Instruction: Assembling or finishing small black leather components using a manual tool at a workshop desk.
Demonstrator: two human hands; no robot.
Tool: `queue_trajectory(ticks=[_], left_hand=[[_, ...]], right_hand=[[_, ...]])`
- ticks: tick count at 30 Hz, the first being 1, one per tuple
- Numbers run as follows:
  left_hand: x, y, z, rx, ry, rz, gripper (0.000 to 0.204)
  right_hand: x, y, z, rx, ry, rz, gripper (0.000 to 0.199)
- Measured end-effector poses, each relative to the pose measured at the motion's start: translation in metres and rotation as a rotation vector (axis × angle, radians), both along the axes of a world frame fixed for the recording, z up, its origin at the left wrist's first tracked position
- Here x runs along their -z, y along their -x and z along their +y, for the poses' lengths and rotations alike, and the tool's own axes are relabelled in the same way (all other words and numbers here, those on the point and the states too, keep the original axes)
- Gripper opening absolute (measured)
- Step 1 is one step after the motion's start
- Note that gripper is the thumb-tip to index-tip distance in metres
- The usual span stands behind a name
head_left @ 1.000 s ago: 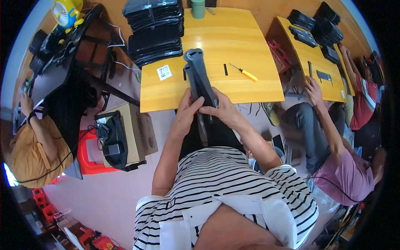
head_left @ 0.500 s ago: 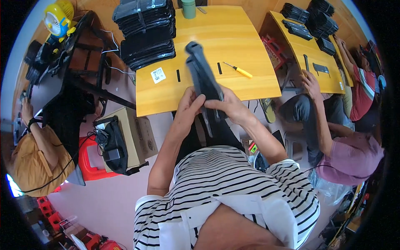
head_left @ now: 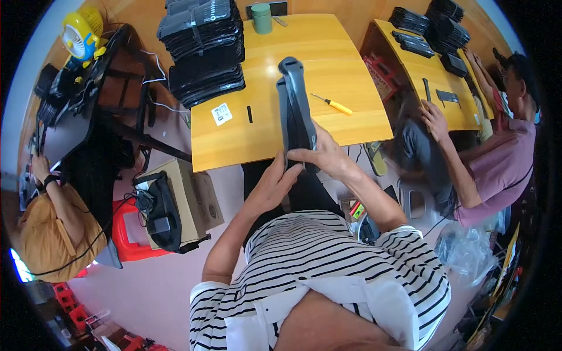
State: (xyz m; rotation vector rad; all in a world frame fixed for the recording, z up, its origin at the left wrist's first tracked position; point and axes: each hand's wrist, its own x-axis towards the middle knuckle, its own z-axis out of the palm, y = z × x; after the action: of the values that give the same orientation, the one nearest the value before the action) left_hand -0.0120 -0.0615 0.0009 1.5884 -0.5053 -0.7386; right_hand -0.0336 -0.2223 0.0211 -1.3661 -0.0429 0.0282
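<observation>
Wooden, smooth and honey-coloured, the table [head_left: 275, 140] before me is the largest item noted; a second like it [head_left: 430, 105] stands to my right, where another person [head_left: 497, 158] sits with one hand on it. Two stacks of black flat trays [head_left: 202, 47] rise at my table's far left corner, ribbed at the edges and glossy. One long dark grey plastic panel [head_left: 294, 105], narrow with a rounded far end, stands tilted on edge at the near side of my table, its lower end at the edge. My right hand [head_left: 325, 157] is closed around that lower end from the right, fingers wrapped over the top. My left hand [head_left: 275, 184] presses against the same end from below, fingers loosely extended; whether it grips I cannot tell. One green cylindrical cup [head_left: 261, 19] stands at the far edge. One yellow-handled screwdriver [head_left: 332, 104] lies just right of the panel. One white square label [head_left: 222, 114] and one small black strip [head_left: 249, 114] lie to its left.
</observation>
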Motion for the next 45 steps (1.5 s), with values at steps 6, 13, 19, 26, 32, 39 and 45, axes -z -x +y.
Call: queue_trajectory(ticks=[6, 13, 19, 26, 32, 39, 45], left_hand=[[-0.041, -0.006, 0.053, 0.143, -0.093, 0.409, 0.022], [-0.060, -0.030, 0.150, 0.244, -0.307, 0.328, 0.020], [-0.080, -0.004, 0.164, 0.567, -0.467, -0.047, 0.029], [-0.089, 0.019, 0.161, 0.630, -0.634, 0.021, 0.030], [-0.055, 0.006, 0.147, 0.755, -0.392, 0.305, 0.033], [-0.025, 0.002, 0.097, 0.407, 0.131, 0.724, 0.025], [-0.041, -0.010, 0.071, 0.405, 0.069, 0.576, 0.022]], right_hand=[[-0.015, 0.023, -0.039, -0.182, 0.156, 0.130, 0.056], [-0.012, 0.022, -0.113, -0.661, 0.747, 0.156, 0.033], [-0.031, 0.011, -0.109, -1.052, 0.651, 0.258, 0.028], [-0.019, 0.016, -0.117, -1.153, 0.585, 0.197, 0.035], [-0.042, 0.018, -0.104, -0.945, 0.850, 0.072, 0.032], [-0.028, 0.010, -0.071, -0.711, 0.893, -0.057, 0.042], [-0.011, -0.004, -0.053, -0.797, 0.692, 0.063, 0.052]])
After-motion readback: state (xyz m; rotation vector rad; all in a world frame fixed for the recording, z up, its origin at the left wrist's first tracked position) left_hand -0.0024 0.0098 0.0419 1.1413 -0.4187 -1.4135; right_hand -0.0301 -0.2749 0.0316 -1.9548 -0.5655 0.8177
